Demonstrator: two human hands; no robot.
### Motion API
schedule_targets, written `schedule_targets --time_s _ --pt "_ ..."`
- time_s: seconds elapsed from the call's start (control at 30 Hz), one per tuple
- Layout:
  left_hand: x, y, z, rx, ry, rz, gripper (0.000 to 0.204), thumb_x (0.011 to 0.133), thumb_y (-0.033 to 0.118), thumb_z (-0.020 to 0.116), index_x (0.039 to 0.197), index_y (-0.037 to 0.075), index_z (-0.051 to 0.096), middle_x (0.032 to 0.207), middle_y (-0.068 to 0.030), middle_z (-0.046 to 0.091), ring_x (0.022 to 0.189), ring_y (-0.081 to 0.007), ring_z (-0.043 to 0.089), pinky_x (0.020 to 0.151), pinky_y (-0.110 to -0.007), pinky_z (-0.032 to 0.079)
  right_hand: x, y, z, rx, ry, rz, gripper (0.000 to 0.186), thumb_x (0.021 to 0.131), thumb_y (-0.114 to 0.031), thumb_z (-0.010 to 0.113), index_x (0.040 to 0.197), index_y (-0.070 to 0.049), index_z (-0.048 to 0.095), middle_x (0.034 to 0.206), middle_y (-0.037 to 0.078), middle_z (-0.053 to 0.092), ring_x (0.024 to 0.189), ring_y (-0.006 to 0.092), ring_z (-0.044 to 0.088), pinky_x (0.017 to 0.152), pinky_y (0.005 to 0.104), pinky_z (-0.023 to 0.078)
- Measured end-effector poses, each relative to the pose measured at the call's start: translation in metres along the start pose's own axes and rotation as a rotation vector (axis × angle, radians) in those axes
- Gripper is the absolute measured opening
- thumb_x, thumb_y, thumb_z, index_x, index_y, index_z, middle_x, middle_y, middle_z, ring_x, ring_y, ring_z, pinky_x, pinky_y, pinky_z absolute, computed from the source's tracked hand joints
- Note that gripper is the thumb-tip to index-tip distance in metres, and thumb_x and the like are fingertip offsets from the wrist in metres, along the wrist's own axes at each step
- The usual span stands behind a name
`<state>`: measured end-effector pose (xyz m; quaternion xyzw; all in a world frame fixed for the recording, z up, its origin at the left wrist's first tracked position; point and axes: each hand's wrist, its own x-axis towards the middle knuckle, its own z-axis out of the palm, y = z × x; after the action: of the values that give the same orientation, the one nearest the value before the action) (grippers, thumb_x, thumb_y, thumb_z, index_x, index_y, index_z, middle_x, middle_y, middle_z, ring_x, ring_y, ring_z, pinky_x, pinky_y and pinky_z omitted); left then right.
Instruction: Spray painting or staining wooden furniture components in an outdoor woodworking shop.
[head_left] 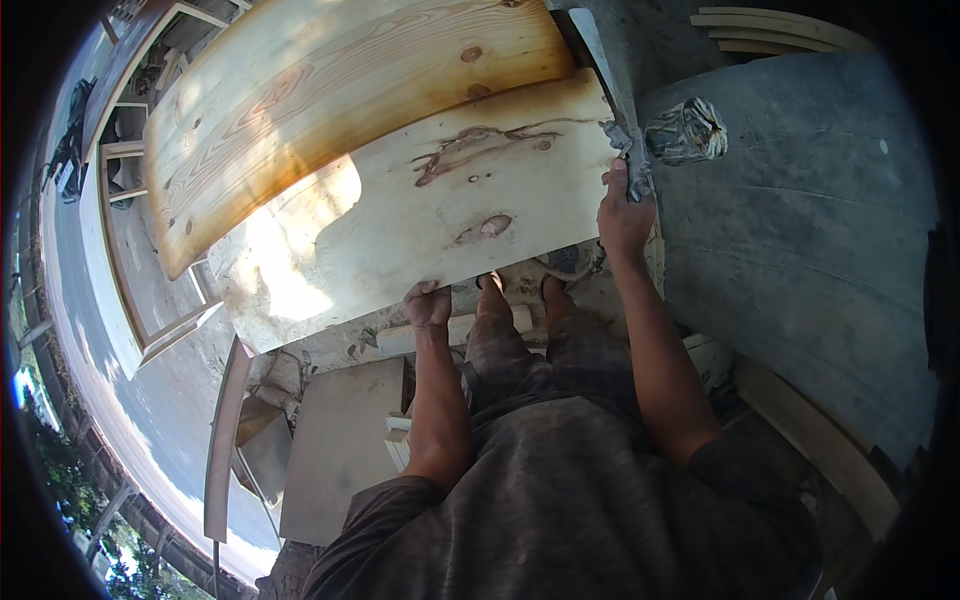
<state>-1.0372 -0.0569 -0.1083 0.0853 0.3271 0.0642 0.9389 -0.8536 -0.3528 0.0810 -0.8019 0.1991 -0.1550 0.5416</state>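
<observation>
My left hand (pixel 428 303) is closed at the near edge of a pale wooden board (pixel 390 215) with dark knots and a browned far right corner. My right hand (pixel 628 218) is wrapped round a grey metal spray gun (pixel 637 165) at the board's right end. Against the gun's right side shows a crumpled, shiny plastic-covered bundle (pixel 688 132); whether it is joined to the gun I cannot tell. Beyond the pale board lies a second board (pixel 370 95), varnished-looking with brown-shaded edges.
Wooden frames (pixel 125 260) stand at the left. A grey sheet-like surface (pixel 790 210) spans the right, with stacked wooden strips (pixel 780 28) at its far side. Near my left arm are a flat panel (pixel 345 440) and an upright plank (pixel 228 440).
</observation>
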Motion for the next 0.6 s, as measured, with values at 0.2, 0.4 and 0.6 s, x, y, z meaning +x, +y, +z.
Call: schedule_targets --time_s 0.2,0.4,0.6 --pt "-0.001 -0.001 0.005 -0.047 -0.069 -0.078 0.063 0.066 -0.011 0.056 0.129 -0.008 0.055 0.134 -0.0190 0.060 0.133 -0.0371 0.050 0.121 -0.055 0.031 -0.075 -0.028 0.058 0.032 -0.324 0.019 0.040 0.100 -0.037 0.066 0.101 0.003 0.068 0.075 0.008 0.066 0.070 0.0142 0.060 0.068 0.0311 0.050" --pt "0.006 0.000 -0.015 -0.056 -0.135 -0.103 0.056 0.072 -0.007 0.057 0.129 -0.008 0.055 0.134 -0.0183 0.061 0.131 -0.0337 0.052 0.118 -0.050 0.035 -0.133 -0.077 0.101 0.042 -0.625 -0.105 0.032 0.100 -0.030 0.065 0.101 0.002 0.067 0.074 0.015 0.065 0.065 0.0245 0.063 0.064 0.0379 0.050" --pt "0.002 0.005 -0.014 -0.076 -0.141 -0.256 0.043 0.072 -0.007 0.060 0.115 -0.008 0.064 0.122 -0.0182 0.067 0.117 -0.0335 0.061 0.110 -0.048 0.043 -0.148 -0.081 0.121 0.099 -0.798 -0.105 0.036 0.099 -0.034 0.066 0.103 0.002 0.067 0.073 0.015 0.065 0.067 0.0251 0.065 0.064 0.0373 0.051"
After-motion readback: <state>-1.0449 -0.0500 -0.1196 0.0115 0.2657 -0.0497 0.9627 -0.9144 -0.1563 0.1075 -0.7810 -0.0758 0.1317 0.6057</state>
